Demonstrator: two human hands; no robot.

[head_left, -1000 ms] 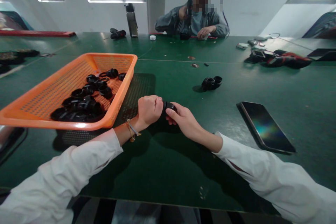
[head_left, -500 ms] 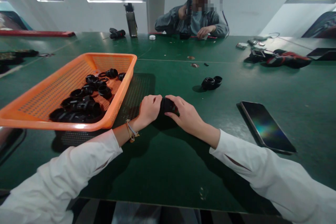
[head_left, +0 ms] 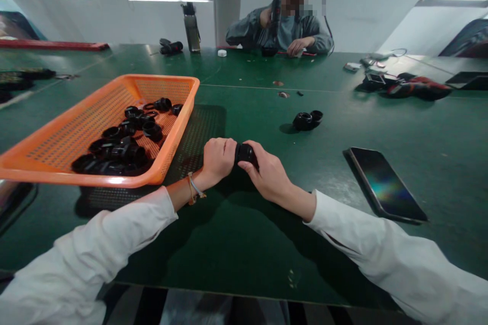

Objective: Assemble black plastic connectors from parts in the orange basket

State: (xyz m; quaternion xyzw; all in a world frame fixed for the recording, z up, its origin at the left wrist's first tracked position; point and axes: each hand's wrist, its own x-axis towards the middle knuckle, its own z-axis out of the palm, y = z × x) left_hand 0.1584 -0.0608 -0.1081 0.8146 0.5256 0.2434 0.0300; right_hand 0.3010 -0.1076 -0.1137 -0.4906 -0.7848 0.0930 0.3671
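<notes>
Between my two hands is a black plastic pipe fitting (head_left: 244, 153), held low over the green table (head_left: 236, 244). My left hand (head_left: 220, 158) is closed round its left end, so that part is hidden. On the other end, my right hand (head_left: 267, 168) grips with thumb below and fingers over the top. Beyond my right hand lies a second black elbow-shaped fitting (head_left: 308, 120). An orange perforated basket (head_left: 182, 134) stands to the left of my hands, with several black fittings and rings (head_left: 125, 151) inside.
A phone (head_left: 387, 183) lies right of my right forearm. Across the table a person (head_left: 280, 28) sits holding a dark power tool (head_left: 275, 15). A bottle (head_left: 191, 28) stands at the back, and a red and black tool (head_left: 419, 86) lies at the far right.
My right hand's fingers have turned and closed further round the fitting, with the wrist shifted slightly left. The left hand keeps its grip. The basket and loose fitting stay in place.
</notes>
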